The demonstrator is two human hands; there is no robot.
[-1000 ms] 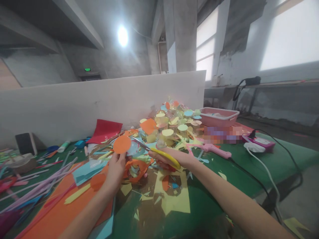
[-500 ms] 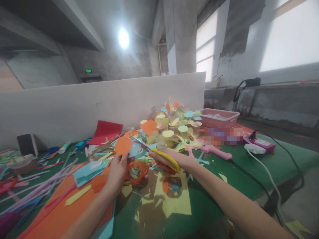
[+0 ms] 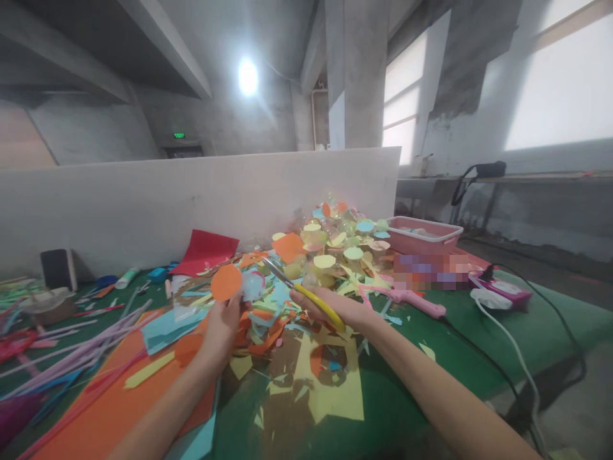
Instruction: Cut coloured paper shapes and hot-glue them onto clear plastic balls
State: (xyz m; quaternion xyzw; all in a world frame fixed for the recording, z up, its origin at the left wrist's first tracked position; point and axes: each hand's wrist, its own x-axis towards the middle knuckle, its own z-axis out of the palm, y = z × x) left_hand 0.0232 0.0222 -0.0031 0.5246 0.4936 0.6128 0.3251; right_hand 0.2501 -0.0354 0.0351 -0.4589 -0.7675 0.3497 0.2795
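My left hand (image 3: 221, 326) pinches a round orange paper disc (image 3: 226, 282) and holds it upright above the table. My right hand (image 3: 330, 305) grips yellow-handled scissors (image 3: 306, 295), whose blades point up and left toward the disc. Below the hands lie orange and yellow paper offcuts (image 3: 330, 377) on the green table (image 3: 431, 364). A heap of cut paper circles (image 3: 335, 246) in yellow, blue and orange rises just beyond the scissors.
A pink glue gun (image 3: 412, 299) lies to the right, with cables and a power strip (image 3: 500, 287) beyond. A pink tray (image 3: 424, 235) stands at the back right. Pipe cleaners (image 3: 71, 358) and orange sheets (image 3: 119, 409) cover the left. A white board (image 3: 191, 198) walls the far edge.
Both hands have shifted slightly left and up with the disc and scissors. The offcut ring has dropped away from the disc. The camera has tilted a little.
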